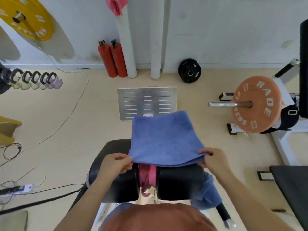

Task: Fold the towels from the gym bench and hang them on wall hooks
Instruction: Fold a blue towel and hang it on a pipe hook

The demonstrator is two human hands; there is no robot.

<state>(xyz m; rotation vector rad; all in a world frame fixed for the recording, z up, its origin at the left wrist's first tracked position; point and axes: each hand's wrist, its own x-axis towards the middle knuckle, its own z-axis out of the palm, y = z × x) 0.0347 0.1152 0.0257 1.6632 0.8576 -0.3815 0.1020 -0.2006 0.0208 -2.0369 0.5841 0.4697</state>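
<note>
Indoors, beige gym floor (86, 130), black bench (116, 180), both hands (115, 162) pinching blue towel (163, 139).

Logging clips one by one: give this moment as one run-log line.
stage: folding | left hand: pinches blue towel corner | right hand: pinches other corner | pink towel: in gap of bench

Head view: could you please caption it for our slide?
The left hand and right hand pinch a folded blue towel over the bench.
</note>
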